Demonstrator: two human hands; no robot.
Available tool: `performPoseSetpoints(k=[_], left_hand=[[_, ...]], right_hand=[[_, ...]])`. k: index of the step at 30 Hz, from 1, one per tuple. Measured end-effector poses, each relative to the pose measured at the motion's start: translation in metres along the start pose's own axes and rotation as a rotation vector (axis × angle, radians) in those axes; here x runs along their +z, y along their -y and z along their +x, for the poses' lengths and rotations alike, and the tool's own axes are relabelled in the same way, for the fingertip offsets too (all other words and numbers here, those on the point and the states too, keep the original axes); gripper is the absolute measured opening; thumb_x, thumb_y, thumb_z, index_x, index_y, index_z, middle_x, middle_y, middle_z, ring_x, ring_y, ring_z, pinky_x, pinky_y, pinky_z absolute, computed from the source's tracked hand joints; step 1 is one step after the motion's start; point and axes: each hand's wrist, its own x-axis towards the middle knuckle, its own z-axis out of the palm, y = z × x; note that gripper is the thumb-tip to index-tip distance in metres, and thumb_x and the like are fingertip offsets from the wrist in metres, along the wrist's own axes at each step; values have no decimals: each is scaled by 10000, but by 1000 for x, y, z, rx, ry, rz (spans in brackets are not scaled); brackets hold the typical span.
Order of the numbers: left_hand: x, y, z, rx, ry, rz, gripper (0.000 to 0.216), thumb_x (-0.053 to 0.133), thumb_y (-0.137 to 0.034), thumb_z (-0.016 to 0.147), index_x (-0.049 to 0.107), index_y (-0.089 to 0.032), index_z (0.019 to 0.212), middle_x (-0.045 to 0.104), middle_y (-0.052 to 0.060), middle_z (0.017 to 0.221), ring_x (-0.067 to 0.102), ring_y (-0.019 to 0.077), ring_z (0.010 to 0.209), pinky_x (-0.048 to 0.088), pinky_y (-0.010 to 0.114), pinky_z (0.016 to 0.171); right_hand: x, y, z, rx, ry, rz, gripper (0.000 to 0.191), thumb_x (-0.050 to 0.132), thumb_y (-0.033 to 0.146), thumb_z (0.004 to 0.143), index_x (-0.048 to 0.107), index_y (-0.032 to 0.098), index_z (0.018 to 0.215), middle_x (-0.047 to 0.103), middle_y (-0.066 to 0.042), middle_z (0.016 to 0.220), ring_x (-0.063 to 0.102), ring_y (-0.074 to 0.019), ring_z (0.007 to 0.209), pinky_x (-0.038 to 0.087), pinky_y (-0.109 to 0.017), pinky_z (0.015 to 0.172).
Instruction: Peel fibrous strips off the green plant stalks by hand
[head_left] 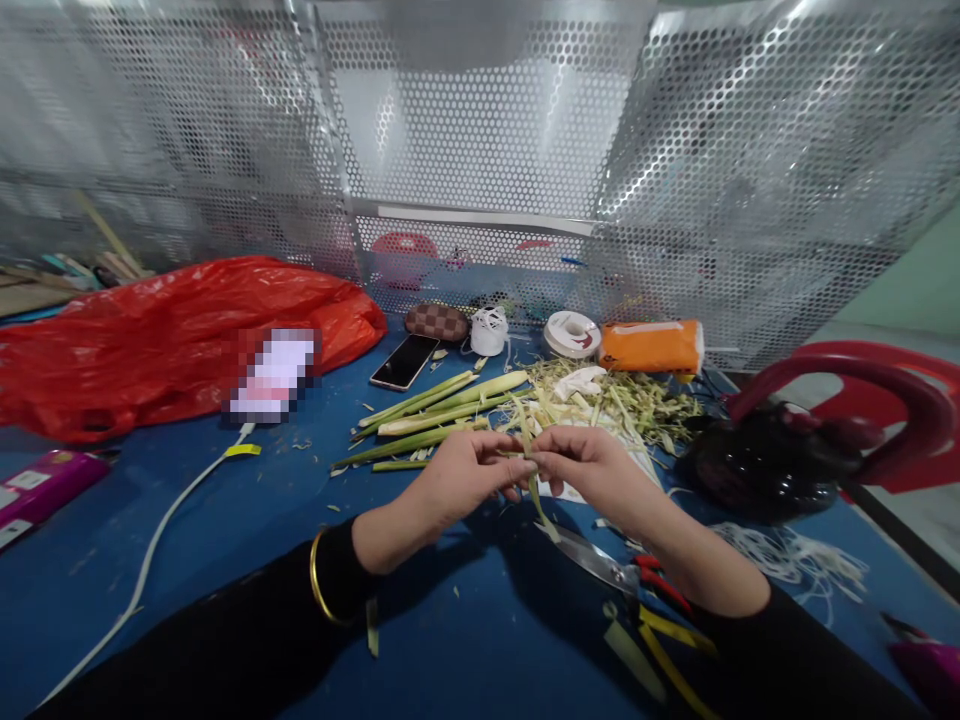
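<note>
My left hand point(459, 478) and my right hand point(592, 470) meet above the blue table point(225, 560), both pinched on a thin pale-green leaf strip point(534, 480) that hangs down between them. Just beyond the hands lie several green stalks point(439, 412) and a heap of leaf trimmings point(637, 400). Scissors with red handles point(607, 568) lie on the table under my right forearm. A gold bangle point(321, 580) circles my left wrist.
A red plastic bag point(165, 330) fills the left. A phone point(405, 361), a checkered pouch point(437, 321), thread spools point(489, 330), a tape roll point(571, 333) and an orange pack point(651, 347) line the back. A dark bag point(772, 465) sits right. Perforated metal screen point(480, 150) behind; white cable point(161, 525) left.
</note>
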Motion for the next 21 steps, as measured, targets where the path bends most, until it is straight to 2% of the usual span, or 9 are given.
performPoseSetpoints(k=[2,6,8,11,16,21], left_hand=[[3,4,-1,-18,39,-26,144,721,-259,708,685,-129,757,663,8,658,602,116,574,482,251,621],[2,8,-1,-89,-5,-72,158,698,-232,734,701,-116,842,682,23,657,622,112,517,471,241,589],[1,8,-1,-127,-29,-85,191,710,-264,737,706,-126,868,691,29,664,636,118,521,459,232,568],[1,9,-1,-168,-28,-92,196,733,-303,727,705,-126,805,691,33,654,627,112,513,455,224,552],[5,12,-2,-205,-23,-133,118,723,-234,732,693,-120,726,647,8,569,583,93,462,487,234,561],[3,11,-1,-136,37,-133,119,755,-206,689,708,-105,731,635,10,559,589,101,500,509,240,579]], right_hand=[[2,-2,1,-13,10,44,144,581,316,770,556,197,693,555,33,584,508,-107,490,407,-258,523],[-3,-4,2,-41,-39,71,134,607,320,759,563,195,781,570,34,641,524,-100,496,420,-248,511],[-5,-3,1,-64,-47,10,114,614,300,761,579,192,746,561,35,625,520,-99,500,413,-241,502],[-3,-3,0,-94,-81,-91,106,606,268,774,597,194,699,549,38,586,516,-105,507,403,-239,507],[3,-9,-1,-113,-166,-221,109,590,241,796,588,199,695,572,31,589,518,-124,545,383,-244,527],[6,-10,-4,-183,-258,-426,134,563,214,819,567,200,686,576,18,611,512,-139,587,359,-250,548]])
